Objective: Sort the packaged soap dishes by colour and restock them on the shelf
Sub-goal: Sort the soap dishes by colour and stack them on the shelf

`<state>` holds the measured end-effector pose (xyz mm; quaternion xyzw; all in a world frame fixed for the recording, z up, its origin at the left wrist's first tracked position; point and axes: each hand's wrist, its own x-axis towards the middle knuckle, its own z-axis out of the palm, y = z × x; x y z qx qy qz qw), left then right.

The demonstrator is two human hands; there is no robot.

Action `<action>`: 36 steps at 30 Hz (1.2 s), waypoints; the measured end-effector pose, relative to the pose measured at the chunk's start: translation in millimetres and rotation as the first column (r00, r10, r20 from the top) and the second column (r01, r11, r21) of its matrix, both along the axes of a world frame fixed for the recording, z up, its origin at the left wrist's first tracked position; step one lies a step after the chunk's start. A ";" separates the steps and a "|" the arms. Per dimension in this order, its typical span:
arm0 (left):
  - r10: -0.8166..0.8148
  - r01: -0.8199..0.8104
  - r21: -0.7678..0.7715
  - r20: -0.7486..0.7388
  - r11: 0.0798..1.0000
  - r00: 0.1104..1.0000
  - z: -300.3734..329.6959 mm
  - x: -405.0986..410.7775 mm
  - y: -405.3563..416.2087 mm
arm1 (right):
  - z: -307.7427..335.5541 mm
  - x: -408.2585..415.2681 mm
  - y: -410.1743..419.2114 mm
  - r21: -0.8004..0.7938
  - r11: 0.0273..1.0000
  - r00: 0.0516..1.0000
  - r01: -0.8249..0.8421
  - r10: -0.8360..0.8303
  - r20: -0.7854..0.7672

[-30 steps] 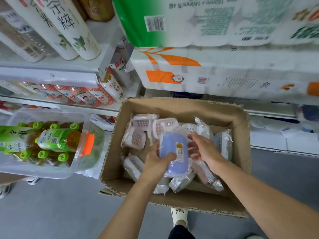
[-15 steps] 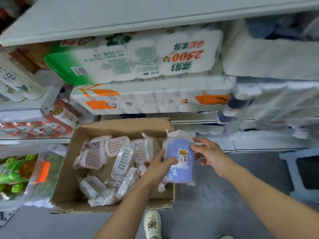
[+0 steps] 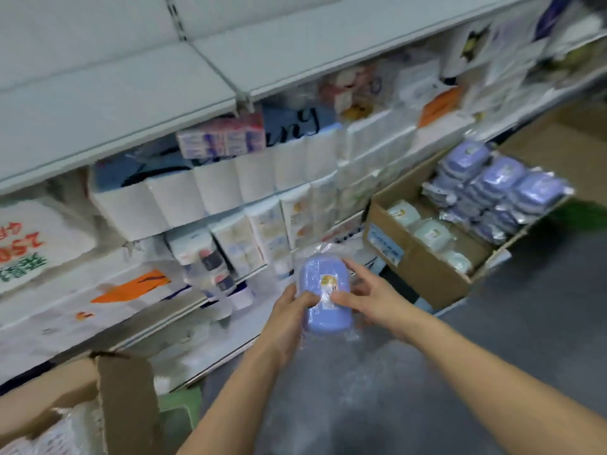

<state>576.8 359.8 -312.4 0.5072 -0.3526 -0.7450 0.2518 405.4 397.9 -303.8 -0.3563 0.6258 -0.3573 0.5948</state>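
- The view has swung away from the source box: a second ago the blue plastic-wrapped soap dish (image 3: 324,292) was held low over that box among the white packets, and now it is carried out over the grey floor, in front of the low shelf.
- The left hand (image 3: 289,318) still grips the dish from the near left, thumb curled over its top face; the right hand (image 3: 371,298) has closed in from the right, thumb and fingers pinching the far right edge. Both hands hold it; neither is released.
- The open brown cardboard source box (image 3: 124,389) has dropped to the near left corner, only a flap and a few white packets showing.
- A second brown cardboard box (image 3: 423,274) has come into view at the far right, on the floor by the shelf. In it sit rows of stacked blue wrapped soap dishes (image 3: 499,188) and, nearer its left, pale green wrapped soap dishes (image 3: 430,233).
- My reading: picking is done and the carry is under way; the blue stack looks like the colour-matched place for this dish.
- Around: white packs of tissue and toilet rolls (image 3: 230,192) fill the grey metal shelving (image 3: 131,103); a green stool (image 3: 179,408) stands near the source box.
- Nothing lies between the hands and the right box. The picture is blurred, so labels cannot be read.
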 end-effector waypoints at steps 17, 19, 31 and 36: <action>-0.548 0.568 -0.180 0.153 0.803 0.822 -13.0 -345.3 -140.2 | -39.4 -282.9 -53.3 0.063 0.725 0.720 0.686 -0.688 0.093; -0.556 0.608 -0.227 0.255 0.760 0.791 -17.1 -378.1 -167.7 | -46.5 -320.5 -72.9 0.077 0.637 0.631 0.767 -0.770 0.093; -0.329 0.973 -0.142 0.924 0.185 0.197 -111.7 -443.8 -304.5 | -86.8 -486.7 -181.7 -0.005 0.579 0.503 0.816 -0.713 -0.488; -0.292 0.977 -0.118 0.942 0.176 0.167 -115.3 -443.9 -303.7 | -85.8 -485.5 -188.3 0.075 0.689 0.471 0.721 -0.408 -0.782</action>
